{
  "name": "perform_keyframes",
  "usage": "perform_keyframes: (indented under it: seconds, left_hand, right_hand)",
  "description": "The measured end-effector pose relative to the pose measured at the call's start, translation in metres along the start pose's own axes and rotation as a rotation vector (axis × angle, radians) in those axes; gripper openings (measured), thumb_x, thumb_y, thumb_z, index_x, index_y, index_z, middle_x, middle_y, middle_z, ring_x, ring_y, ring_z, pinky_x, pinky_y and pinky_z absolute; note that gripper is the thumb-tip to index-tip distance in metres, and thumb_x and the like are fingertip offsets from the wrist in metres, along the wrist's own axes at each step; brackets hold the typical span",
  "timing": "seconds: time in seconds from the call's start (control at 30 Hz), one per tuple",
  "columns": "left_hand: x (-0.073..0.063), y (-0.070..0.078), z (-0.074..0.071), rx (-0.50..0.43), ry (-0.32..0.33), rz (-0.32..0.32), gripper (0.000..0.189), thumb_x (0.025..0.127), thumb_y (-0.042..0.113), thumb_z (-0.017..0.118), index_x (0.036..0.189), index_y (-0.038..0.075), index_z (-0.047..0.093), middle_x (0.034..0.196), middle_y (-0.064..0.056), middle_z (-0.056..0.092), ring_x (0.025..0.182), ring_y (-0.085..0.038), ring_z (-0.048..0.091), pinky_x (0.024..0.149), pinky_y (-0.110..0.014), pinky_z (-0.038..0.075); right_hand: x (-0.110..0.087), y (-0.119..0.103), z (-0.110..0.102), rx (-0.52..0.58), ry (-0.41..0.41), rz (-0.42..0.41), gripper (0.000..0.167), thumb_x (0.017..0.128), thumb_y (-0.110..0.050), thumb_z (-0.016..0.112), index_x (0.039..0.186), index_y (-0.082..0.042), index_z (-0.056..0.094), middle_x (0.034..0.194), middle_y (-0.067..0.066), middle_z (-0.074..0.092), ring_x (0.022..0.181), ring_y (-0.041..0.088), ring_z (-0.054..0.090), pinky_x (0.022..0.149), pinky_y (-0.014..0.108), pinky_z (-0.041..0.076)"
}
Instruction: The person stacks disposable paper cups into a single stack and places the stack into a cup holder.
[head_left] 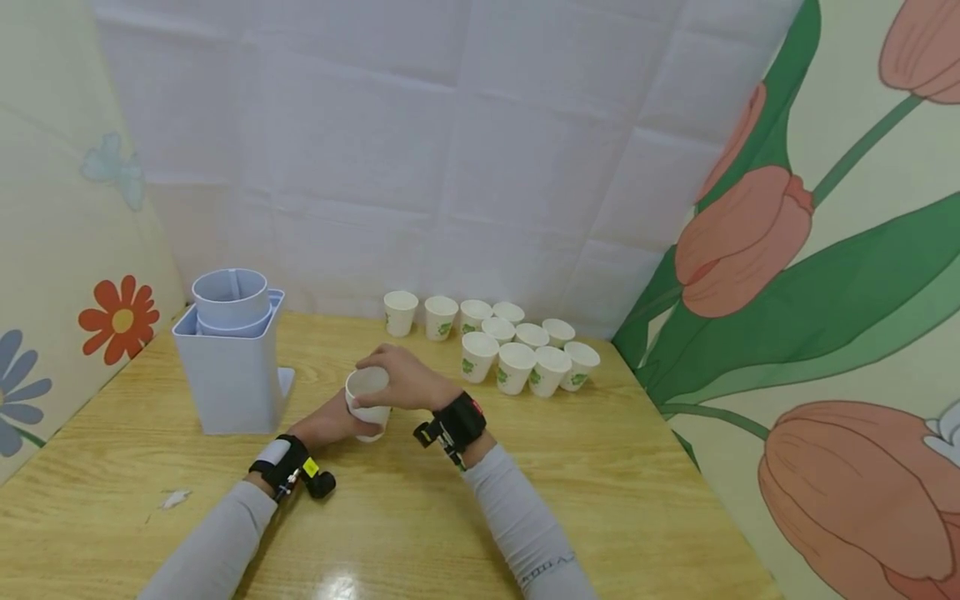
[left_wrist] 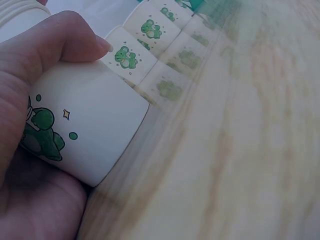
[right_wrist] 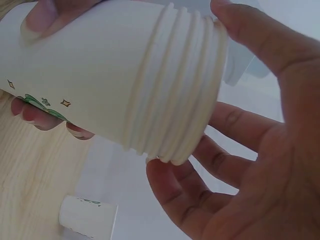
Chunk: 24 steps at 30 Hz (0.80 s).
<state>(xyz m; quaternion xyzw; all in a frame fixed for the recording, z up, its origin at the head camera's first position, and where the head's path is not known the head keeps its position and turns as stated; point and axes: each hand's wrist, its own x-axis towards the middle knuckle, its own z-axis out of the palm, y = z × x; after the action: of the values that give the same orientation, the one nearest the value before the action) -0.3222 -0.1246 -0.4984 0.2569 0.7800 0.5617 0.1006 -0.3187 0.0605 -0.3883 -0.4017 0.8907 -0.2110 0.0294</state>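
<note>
A short stack of white paper cups (head_left: pixel 367 382), nested with several rims showing, stands between my two hands. My left hand (head_left: pixel 333 419) grips the stack low on its body; in the left wrist view, its thumb lies across the bottom cup (left_wrist: pixel 100 115), which bears a green cartoon print. The right hand (head_left: pixel 412 379) holds the rim end from above. Seen from the right wrist, its thumb and fingertips touch the stacked rims (right_wrist: pixel 175 85) on opposite sides. Single paper cups (head_left: pixel 516 367) stand upright to the right of the hands, with more along the back.
On the left stands a pale lavender square holder (head_left: pixel 232 383) with a round tube (head_left: pixel 231 300) in its top. A small white scrap (head_left: pixel 175 499) lies on the wooden table (head_left: pixel 420 533). A white cloth (head_left: pixel 360 167) hangs behind.
</note>
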Motion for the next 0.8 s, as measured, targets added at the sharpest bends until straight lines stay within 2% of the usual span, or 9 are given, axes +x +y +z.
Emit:
perform_keyframes:
  seconds: [0.13,0.3,0.53,0.67,0.8]
  left_hand:
    - [-0.003,0.000,-0.005,0.011,0.009,0.007,0.088,0.085,0.014,0.080,0.152,-0.002,0.026,0.147,-0.024,0.044,0.131,-0.038,0.045,0.113,-0.056,0.032]
    - [-0.006,-0.001,-0.008,0.023,0.026,0.021,0.087,0.084,0.014,0.081,0.150,-0.003,0.027,0.142,-0.023,0.047,0.125,-0.034,0.047,0.107,-0.046,0.037]
    - [-0.004,-0.009,-0.005,-0.081,-0.021,0.041,0.080,0.082,0.008,0.080,0.144,-0.006,0.031,0.130,-0.021,0.052,0.113,-0.026,0.052,0.101,-0.040,0.040]
    - [-0.003,-0.010,-0.002,-0.096,-0.001,0.035,0.082,0.080,0.008,0.081,0.145,-0.005,0.032,0.133,-0.020,0.051,0.118,-0.027,0.051,0.106,-0.042,0.038]
    - [-0.001,-0.009,0.004,-0.088,0.022,0.011,0.088,0.078,0.009,0.082,0.147,-0.004,0.030,0.137,-0.021,0.051,0.123,-0.031,0.050,0.109,-0.046,0.036]
  right_hand:
    - [0.006,0.001,0.001,0.054,-0.003,0.014,0.061,0.088,-0.042,0.078,0.138,-0.010,0.062,0.134,0.008,0.057,0.116,0.017,0.056,0.088,0.023,0.048]
    - [0.014,0.004,0.003,0.106,-0.004,-0.001,0.060,0.088,-0.042,0.078,0.137,-0.011,0.063,0.135,0.007,0.057,0.118,0.015,0.055,0.090,0.023,0.047]
    - [0.026,0.016,0.004,0.152,0.010,-0.008,0.042,0.104,-0.036,0.057,0.133,-0.007,0.066,0.128,0.007,0.067,0.113,0.016,0.061,0.094,0.027,0.049]
    - [0.043,0.034,0.000,0.205,0.055,0.009,0.040,0.107,-0.033,0.051,0.133,-0.007,0.065,0.126,0.007,0.069,0.112,0.018,0.062,0.095,0.030,0.049]
    - [0.059,0.056,-0.008,0.222,0.152,0.027,0.036,0.106,-0.027,0.053,0.130,-0.003,0.066,0.121,0.011,0.070,0.110,0.023,0.062,0.095,0.034,0.049]
